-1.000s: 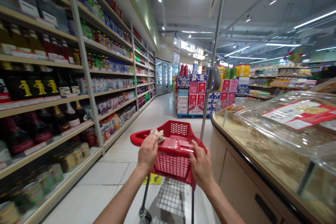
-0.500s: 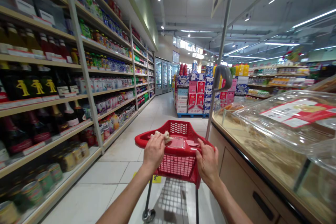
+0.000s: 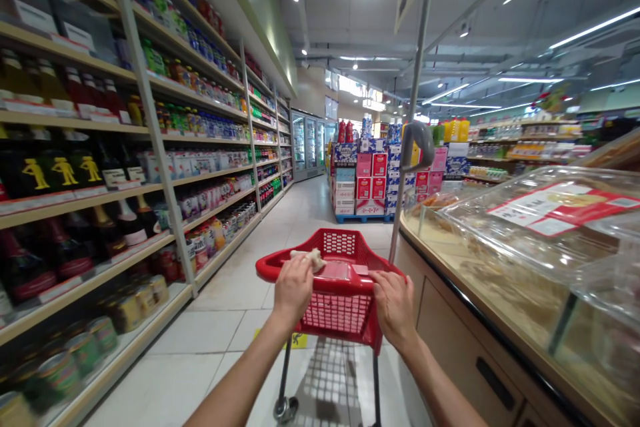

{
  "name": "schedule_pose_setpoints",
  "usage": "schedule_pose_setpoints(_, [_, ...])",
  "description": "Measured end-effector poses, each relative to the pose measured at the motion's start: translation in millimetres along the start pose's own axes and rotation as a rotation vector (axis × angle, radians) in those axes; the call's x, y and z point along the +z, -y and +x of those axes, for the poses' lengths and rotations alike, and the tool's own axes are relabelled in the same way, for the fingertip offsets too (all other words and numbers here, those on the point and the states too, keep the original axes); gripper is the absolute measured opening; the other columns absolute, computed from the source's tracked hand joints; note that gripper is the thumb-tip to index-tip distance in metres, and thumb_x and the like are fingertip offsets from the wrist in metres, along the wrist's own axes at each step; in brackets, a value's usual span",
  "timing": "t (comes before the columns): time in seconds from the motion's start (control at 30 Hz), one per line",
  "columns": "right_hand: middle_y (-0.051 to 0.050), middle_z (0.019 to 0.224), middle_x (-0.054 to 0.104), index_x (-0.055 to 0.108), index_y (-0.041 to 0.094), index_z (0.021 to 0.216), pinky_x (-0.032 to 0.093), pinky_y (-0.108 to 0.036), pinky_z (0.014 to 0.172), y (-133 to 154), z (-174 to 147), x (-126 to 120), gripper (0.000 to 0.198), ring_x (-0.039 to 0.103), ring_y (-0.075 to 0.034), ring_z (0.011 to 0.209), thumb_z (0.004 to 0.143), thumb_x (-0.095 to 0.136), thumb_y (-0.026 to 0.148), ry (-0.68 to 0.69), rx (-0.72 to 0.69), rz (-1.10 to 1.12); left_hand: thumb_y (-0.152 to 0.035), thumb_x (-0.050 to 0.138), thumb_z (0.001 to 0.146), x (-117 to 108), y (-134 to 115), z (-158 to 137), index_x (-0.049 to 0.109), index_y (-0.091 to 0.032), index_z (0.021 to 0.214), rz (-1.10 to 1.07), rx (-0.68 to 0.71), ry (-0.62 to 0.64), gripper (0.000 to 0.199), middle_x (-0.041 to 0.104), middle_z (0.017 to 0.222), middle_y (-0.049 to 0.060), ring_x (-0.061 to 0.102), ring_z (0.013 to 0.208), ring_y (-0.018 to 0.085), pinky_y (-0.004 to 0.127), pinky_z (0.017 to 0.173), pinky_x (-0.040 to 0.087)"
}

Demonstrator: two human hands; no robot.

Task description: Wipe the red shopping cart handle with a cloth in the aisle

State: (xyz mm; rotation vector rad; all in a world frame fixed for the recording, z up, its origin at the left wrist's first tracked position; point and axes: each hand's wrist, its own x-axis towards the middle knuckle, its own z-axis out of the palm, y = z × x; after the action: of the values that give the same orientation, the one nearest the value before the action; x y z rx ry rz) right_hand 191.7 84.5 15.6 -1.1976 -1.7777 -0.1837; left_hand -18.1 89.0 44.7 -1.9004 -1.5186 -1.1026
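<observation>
In front of me stands a red plastic shopping cart [image 3: 367, 250] with mesh sides and dark legs. My left hand [image 3: 294, 287] is closed over the left part of its red handle [image 3: 343, 287]. A crumpled off-white cloth-like thing [image 3: 316, 258] pokes out beyond those fingers; whether it is gripped or only lies under them I cannot tell. The fingers of my right hand [image 3: 395, 300] bend over the handle's right end, the fingertips hidden on the far side. A pale pink panel [image 3: 336, 271] shows just behind the handle.
Tall shelves of bottles and cans [image 3: 205, 180] line the left side. Close on the right is a wooden counter [image 3: 450, 333] with clear plastic covers [image 3: 575, 253] and a metal pole [image 3: 413, 107]. Stacked drink cartons [image 3: 367, 177] stand on a blue pallet ahead. A tiled aisle [image 3: 300, 213] runs between.
My right hand's fingers have settled flatter over the handle. My left hand keeps its place. The shelves and counter have shifted slightly left in view.
</observation>
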Motion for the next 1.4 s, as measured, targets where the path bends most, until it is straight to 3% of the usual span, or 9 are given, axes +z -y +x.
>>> schedule_pose_setpoints(0.2, [-0.004, 0.103, 0.06, 0.058, 0.025, 0.105, 0.021, -0.048, 0.096, 1, 0, -2, 0.035, 0.049, -0.019, 0.099, 0.089, 0.027, 0.033, 0.007, -0.035, -0.036, -0.018, 0.037, 0.082, 7, -38, -3, 0.053, -0.022, 0.112, -0.122, 0.287, 0.056, 0.034, 0.057, 0.115, 0.005, 0.048, 0.11, 0.017, 0.039, 0.095, 0.042])
schedule_pose_setpoints(0.4, [-0.004, 0.102, 0.06, 0.059, 0.025, 0.101, 0.018, -0.048, 0.097, -2, 1, -1, 0.036, 0.049, -0.02, 0.099, 0.089, 0.027, 0.035, 0.002, -0.018, -0.028, -0.019, 0.036, 0.082, -3, 9, -5, 0.058, -0.019, 0.102, -0.021, 0.027, -0.072, 0.03, 0.062, 0.104, 0.007, 0.054, 0.101, 0.02, 0.044, 0.093, 0.043])
schedule_pose_setpoints(0.57, [-0.004, 0.103, 0.06, 0.058, 0.024, 0.102, 0.018, -0.047, 0.096, -3, 1, -1, 0.035, 0.048, -0.02, 0.099, 0.089, 0.028, 0.036, 0.014, -0.029, -0.032, -0.016, 0.038, 0.08, 6, -31, -13, 0.056, -0.02, 0.105, -0.059, 0.282, -0.016, 0.031, 0.057, 0.115, 0.005, 0.049, 0.11, 0.018, 0.038, 0.094, 0.043])
schedule_pose_setpoints(0.63, [-0.004, 0.104, 0.06, 0.058, 0.024, 0.103, 0.018, -0.047, 0.096, -4, 1, -3, 0.035, 0.048, -0.02, 0.1, 0.089, 0.027, 0.034, 0.032, -0.032, -0.032, -0.016, 0.039, 0.08, 4, -24, -14, 0.056, -0.02, 0.106, -0.052, 0.319, -0.012, 0.031, 0.056, 0.116, 0.006, 0.048, 0.111, 0.019, 0.038, 0.094, 0.043])
schedule_pose_setpoints(0.8, [-0.004, 0.1, 0.06, 0.059, 0.024, 0.098, 0.016, -0.048, 0.097, -3, 2, -4, 0.035, 0.048, -0.02, 0.098, 0.089, 0.027, 0.034, 0.017, 0.008, -0.024, -0.017, 0.037, 0.08, -5, 20, -14, 0.057, -0.018, 0.103, 0.013, 0.058, -0.098, 0.03, 0.06, 0.108, 0.008, 0.052, 0.104, 0.021, 0.043, 0.093, 0.043])
schedule_pose_setpoints(1.0, [-0.004, 0.102, 0.06, 0.059, 0.024, 0.1, 0.016, -0.048, 0.096, -7, 1, -3, 0.035, 0.048, -0.02, 0.098, 0.089, 0.027, 0.035, 0.006, -0.026, -0.057, -0.014, 0.039, 0.078, 9, -40, -11, 0.054, -0.02, 0.109, -0.099, 0.268, 0.02, 0.035, 0.056, 0.117, 0.007, 0.047, 0.111, 0.019, 0.039, 0.095, 0.041])
schedule_pose_setpoints(1.1, [-0.003, 0.103, 0.06, 0.058, 0.025, 0.102, 0.015, -0.049, 0.096, -13, 1, -9, 0.035, 0.048, -0.02, 0.099, 0.089, 0.026, 0.032, 0.022, -0.041, -0.102, -0.014, 0.038, 0.079, 3, -27, -9, 0.055, -0.02, 0.107, -0.091, 0.265, 0.032, 0.033, 0.056, 0.117, 0.006, 0.046, 0.112, 0.019, 0.04, 0.097, 0.039])
schedule_pose_setpoints(1.23, [-0.004, 0.098, 0.062, 0.06, 0.023, 0.095, 0.014, -0.05, 0.096, -7, 5, -11, 0.032, 0.05, -0.021, 0.096, 0.088, 0.03, 0.03, 0.006, -0.008, -0.144, -0.017, 0.037, 0.081, -10, 16, -10, 0.059, -0.016, 0.1, 0.005, 0.051, -0.037, 0.029, 0.061, 0.106, 0.008, 0.052, 0.102, 0.02, 0.042, 0.094, 0.041])
schedule_pose_setpoints(1.4, [-0.006, 0.099, 0.061, 0.059, 0.021, 0.102, 0.021, -0.043, 0.094, 16, 10, 0, 0.03, 0.05, -0.021, 0.094, 0.087, 0.034, 0.029, -0.023, -0.094, -0.156, -0.017, 0.038, 0.081, 0, -14, -12, 0.056, -0.018, 0.105, -0.023, 0.17, -0.002, 0.031, 0.059, 0.112, 0.007, 0.051, 0.104, 0.019, 0.039, 0.094, 0.041])
